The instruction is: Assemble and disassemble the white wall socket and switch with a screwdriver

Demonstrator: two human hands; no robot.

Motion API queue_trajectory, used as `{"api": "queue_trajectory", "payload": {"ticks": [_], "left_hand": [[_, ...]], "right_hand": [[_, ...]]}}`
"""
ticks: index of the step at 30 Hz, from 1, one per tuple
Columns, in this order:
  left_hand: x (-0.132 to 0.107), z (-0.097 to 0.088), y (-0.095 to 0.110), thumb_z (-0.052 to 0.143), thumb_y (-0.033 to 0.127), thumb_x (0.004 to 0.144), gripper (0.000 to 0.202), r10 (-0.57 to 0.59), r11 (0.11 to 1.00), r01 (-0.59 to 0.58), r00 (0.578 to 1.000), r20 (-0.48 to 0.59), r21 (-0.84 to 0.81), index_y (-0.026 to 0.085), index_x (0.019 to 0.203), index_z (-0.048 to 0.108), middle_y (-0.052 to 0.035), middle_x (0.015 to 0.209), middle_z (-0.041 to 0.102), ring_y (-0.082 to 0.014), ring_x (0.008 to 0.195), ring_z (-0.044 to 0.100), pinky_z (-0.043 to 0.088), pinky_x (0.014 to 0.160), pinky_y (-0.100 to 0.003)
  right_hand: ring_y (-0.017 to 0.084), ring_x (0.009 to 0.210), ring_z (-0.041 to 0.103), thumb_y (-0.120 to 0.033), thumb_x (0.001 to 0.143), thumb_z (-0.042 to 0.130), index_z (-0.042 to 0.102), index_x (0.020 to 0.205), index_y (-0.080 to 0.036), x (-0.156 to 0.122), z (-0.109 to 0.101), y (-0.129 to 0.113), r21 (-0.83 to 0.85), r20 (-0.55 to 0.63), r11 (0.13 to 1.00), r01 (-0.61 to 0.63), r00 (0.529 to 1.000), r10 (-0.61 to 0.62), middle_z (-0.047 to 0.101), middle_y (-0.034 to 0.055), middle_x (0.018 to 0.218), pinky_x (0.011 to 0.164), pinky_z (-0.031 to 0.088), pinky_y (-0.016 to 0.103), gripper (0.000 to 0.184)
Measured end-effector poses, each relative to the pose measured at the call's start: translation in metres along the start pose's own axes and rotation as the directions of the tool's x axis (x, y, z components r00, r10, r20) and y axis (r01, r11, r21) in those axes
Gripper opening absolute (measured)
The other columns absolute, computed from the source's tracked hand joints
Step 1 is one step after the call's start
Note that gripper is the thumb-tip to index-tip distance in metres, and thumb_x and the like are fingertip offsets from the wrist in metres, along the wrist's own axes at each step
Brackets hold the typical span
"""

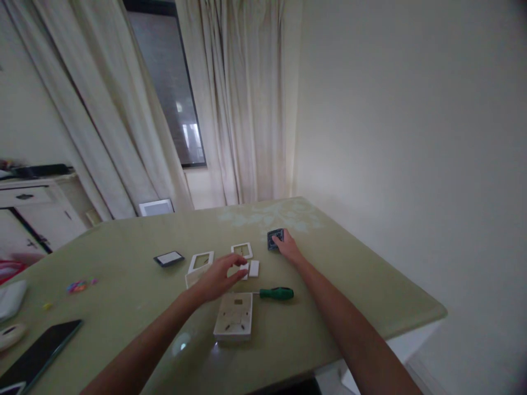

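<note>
At the far right of the table, my right hand (289, 248) is closed on a dark square piece (273, 238) with a pale pattern, thumb across its face. My left hand (222, 277) hovers with thumb and fingers apart over two small white rectangular pieces (254, 268); it partly hides one of them. Behind that hand lies a white square frame (242, 250). A second white frame (201, 261) is partly covered by it. Nearer to me sits a white square box (234, 318) with slots and holes. The green-handled screwdriver (276, 293) lies beside it, its tip near the box's far edge.
A dark square piece with a white face (169, 258) lies left of the frames. Farther left are small colourful bits (78, 286) and a dark phone-like slab (41, 354). The green table (362, 296) meets a wall on the right, with curtains (255, 109) behind.
</note>
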State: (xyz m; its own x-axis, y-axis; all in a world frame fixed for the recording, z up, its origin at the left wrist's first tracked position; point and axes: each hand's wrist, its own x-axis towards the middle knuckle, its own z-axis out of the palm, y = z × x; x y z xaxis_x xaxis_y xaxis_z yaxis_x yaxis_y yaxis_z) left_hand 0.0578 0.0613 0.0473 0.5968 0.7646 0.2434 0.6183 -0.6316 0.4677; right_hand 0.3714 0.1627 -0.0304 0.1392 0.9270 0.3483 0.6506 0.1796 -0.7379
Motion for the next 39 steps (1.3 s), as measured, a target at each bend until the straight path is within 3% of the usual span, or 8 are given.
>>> {"api": "queue_trajectory", "payload": {"ticks": [4, 7, 12, 19, 25, 29, 33, 39], "left_hand": [[-0.052, 0.0, 0.022, 0.08, 0.06, 0.094, 0.067, 0.035, 0.999, -0.031, 0.993, 0.113, -0.035, 0.033, 0.152, 0.06, -0.0102, 0.153, 0.065, -0.0347, 0.14, 0.062, 0.049, 0.121, -0.049], [-0.075, 0.007, 0.025, 0.095, 0.056, 0.076, 0.096, 0.047, 0.999, -0.041, 0.982, 0.182, -0.036, 0.04, 0.16, 0.052, -0.0096, 0.156, 0.063, -0.0386, 0.142, 0.06, 0.048, 0.123, -0.054], [-0.082, 0.015, 0.023, 0.093, 0.041, 0.077, 0.098, 0.045, 0.999, -0.041, 0.985, 0.167, -0.026, 0.044, 0.163, 0.046, -0.0104, 0.153, 0.061, -0.0399, 0.141, 0.059, 0.048, 0.121, -0.056], [-0.029, 0.013, 0.035, 0.086, 0.044, 0.088, 0.089, 0.075, 0.997, -0.075, 0.997, -0.032, -0.013, 0.031, 0.164, 0.042, -0.0145, 0.158, 0.056, -0.0398, 0.146, 0.053, 0.044, 0.124, -0.057], [0.049, 0.045, 0.029, 0.096, 0.046, 0.078, 0.096, 0.125, 0.992, -0.125, 0.992, -0.009, 0.023, 0.022, 0.159, 0.05, -0.0189, 0.149, 0.061, -0.0422, 0.142, 0.055, 0.043, 0.123, -0.062], [0.082, 0.07, 0.028, 0.08, 0.048, 0.098, 0.064, 0.161, 0.987, -0.161, 0.987, -0.002, 0.028, 0.021, 0.152, 0.058, -0.0157, 0.154, 0.059, -0.0388, 0.14, 0.057, 0.046, 0.118, -0.064], [0.089, 0.087, 0.027, 0.074, 0.045, 0.104, 0.052, 0.171, 0.985, -0.171, 0.985, -0.001, 0.01, 0.022, 0.149, 0.06, -0.0139, 0.155, 0.059, -0.0371, 0.139, 0.059, 0.048, 0.117, -0.064], [0.07, 0.087, 0.019, 0.081, 0.045, 0.097, 0.065, 0.155, 0.988, -0.155, 0.988, -0.016, -0.001, 0.022, 0.153, 0.057, -0.0159, 0.16, 0.054, -0.0402, 0.146, 0.053, 0.045, 0.12, -0.065]], "right_hand": [[0.026, 0.113, 0.072, -0.039, 0.105, 0.071, 0.067, 0.136, -0.018, 0.005, 0.012, -0.008, -0.007, 0.041, 1.0, 0.025, 0.999, -0.025, 0.07, 0.0108, 0.135, 0.096, 0.064, 0.048, 0.037], [0.028, 0.118, 0.071, -0.039, 0.105, 0.072, 0.066, 0.138, -0.019, 0.004, 0.02, -0.015, -0.004, 0.051, 0.997, 0.079, 0.996, -0.079, 0.068, 0.0115, 0.139, 0.099, 0.063, 0.05, 0.039], [0.027, 0.116, 0.072, -0.038, 0.105, 0.072, 0.066, 0.138, -0.019, -0.003, 0.024, -0.018, 0.001, 0.052, 0.987, 0.16, 0.986, -0.16, 0.068, 0.0113, 0.138, 0.098, 0.063, 0.049, 0.039], [0.027, 0.117, 0.071, -0.038, 0.105, 0.072, 0.067, 0.135, -0.019, -0.009, 0.018, -0.013, -0.027, -0.057, 0.99, 0.139, 0.989, -0.14, 0.068, 0.0112, 0.138, 0.099, 0.063, 0.05, 0.036], [0.027, 0.116, 0.071, -0.039, 0.105, 0.071, 0.066, 0.138, -0.019, -0.004, 0.006, 0.003, 0.016, -0.231, 1.0, 0.026, 0.973, -0.022, 0.068, 0.0114, 0.138, 0.098, 0.063, 0.049, 0.038], [0.026, 0.112, 0.073, -0.038, 0.106, 0.071, 0.066, 0.137, -0.019, -0.003, -0.006, 0.011, 0.059, -0.263, 0.997, 0.052, 0.964, -0.035, 0.069, 0.011, 0.136, 0.094, 0.065, 0.047, 0.037], [0.027, 0.118, 0.071, -0.038, 0.106, 0.071, 0.067, 0.136, -0.019, -0.005, -0.016, 0.01, 0.074, -0.244, 0.985, 0.154, 0.961, -0.132, 0.068, 0.0114, 0.14, 0.099, 0.063, 0.049, 0.036], [0.026, 0.115, 0.072, -0.038, 0.106, 0.07, 0.069, 0.131, -0.019, -0.014, -0.011, 0.001, 0.093, -0.141, 0.966, 0.24, 0.964, -0.226, 0.07, 0.0105, 0.135, 0.098, 0.063, 0.048, 0.031]]}}
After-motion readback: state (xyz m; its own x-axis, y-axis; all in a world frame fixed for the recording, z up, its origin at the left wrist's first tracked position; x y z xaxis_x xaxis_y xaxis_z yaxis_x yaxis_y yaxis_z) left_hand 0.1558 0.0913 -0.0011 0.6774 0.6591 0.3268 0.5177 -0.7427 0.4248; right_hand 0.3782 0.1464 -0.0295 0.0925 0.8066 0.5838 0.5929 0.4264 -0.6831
